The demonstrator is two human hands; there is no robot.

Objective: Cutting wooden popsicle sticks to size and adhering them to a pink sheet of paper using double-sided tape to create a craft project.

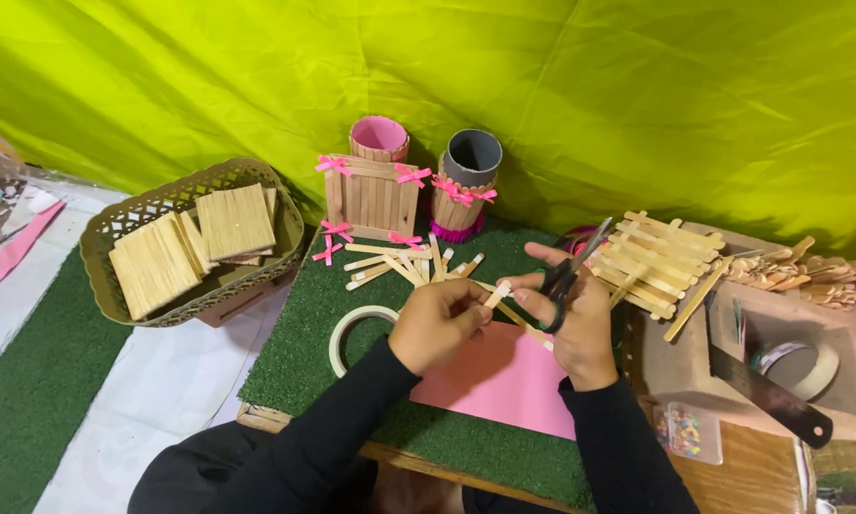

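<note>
Right, over on the left a woven basket [104, 249] holds flat stick panels, then a tape ring [356, 328] lies on the green turf mat [299, 357]. The left hand [437, 326] pinches a short wooden stick [497, 295] by its end, and the right hand [572, 319] grips black scissors [566, 276] just beside it. With fingers that near the blades, I'd judge a nick or a flying offcut possible. Behind hangs a yellow-green cloth [637, 95]; 1 stack of sticks [656, 262] sits right.

Bright even light, soft shadows, sharp centre, slight edge distortion
</note>
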